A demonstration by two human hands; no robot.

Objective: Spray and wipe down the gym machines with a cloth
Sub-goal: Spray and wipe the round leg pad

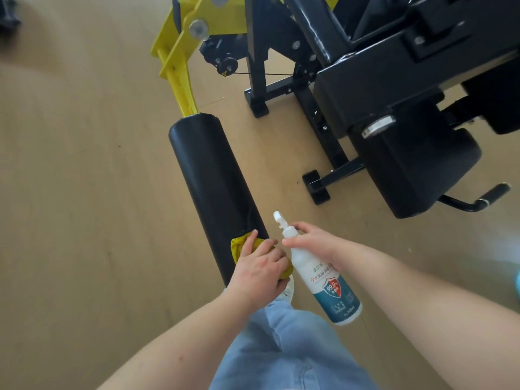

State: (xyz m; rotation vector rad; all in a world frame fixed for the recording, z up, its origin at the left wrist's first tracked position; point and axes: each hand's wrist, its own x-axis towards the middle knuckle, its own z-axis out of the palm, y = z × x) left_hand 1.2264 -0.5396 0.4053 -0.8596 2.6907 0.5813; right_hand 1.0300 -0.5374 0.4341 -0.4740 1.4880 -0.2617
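Little cloth [235,246] shows (yellow edges) beneath clutching left hand [260,270]; right hand [313,243] grips bottle [326,285].

Matt vinyl-look roller pad [213,190], glossy plastic bottle [323,277], soft cloth [236,246].

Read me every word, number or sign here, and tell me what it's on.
"99.9%": in the red shield on the label of the spray bottle, held in the right hand.
"500ml": seemingly, at the label's bottom edge.
Chinese characters above the shield and small print below it: too blurred to read.
Yellow warning triangle on the machine's black pulley: too small to read.
Yellow cloth under the left hand: no text.
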